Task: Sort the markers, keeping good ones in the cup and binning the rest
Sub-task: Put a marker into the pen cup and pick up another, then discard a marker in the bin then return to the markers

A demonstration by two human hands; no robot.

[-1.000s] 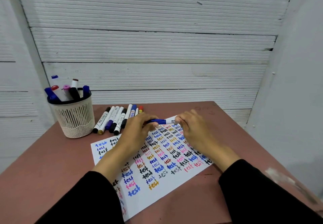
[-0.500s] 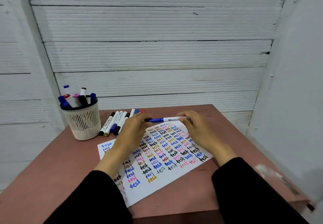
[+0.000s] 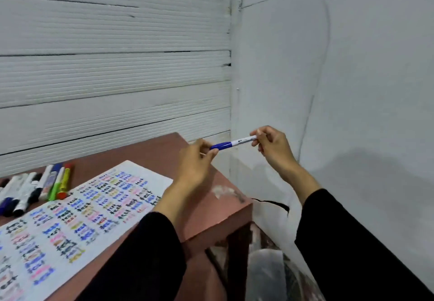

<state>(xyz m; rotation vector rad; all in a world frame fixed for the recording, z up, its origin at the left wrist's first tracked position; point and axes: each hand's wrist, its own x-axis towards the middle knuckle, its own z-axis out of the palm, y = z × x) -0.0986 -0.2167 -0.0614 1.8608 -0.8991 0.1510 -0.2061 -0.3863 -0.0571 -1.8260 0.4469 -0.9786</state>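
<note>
Marker [image 3: 231, 142] now lifted off the paper [image 3: 98, 209] and carried out past the surface's [image 3: 220, 216] right edge, toward 3 o'clock; half a second back, held low over the sheet. View swung right too, so the cup gone from sight. Likely meaning: tested, judged bad, headed for a bin, though no bin clearly visible — only something pale and crinkled, perhaps a bag [image 3: 265, 275], down at 6 o'clock beside the surface's leg.

Left hand [image 3: 196, 163] pinching the blue cap end, fingers curled close around it. Right hand [image 3: 272, 144] pinching the white barrel end between thumb and fingertips, other fingers loosely bent. Both hands gripping the same marker, held level in the air, near the wall corner, well apart from the surface.

Marker itself: slim, white barrel with small dark print, blue cap at its left end. Cap seemingly on; seam between cap and barrel plain. Tip hidden, so ink state impossible to tell.

Paper covered in rows of "test" in blue, black, pink, yellow. Row of other markers [image 3: 35, 189] lying side by side at 9 o'clock, just beyond the paper's far edge, waiting.
</note>
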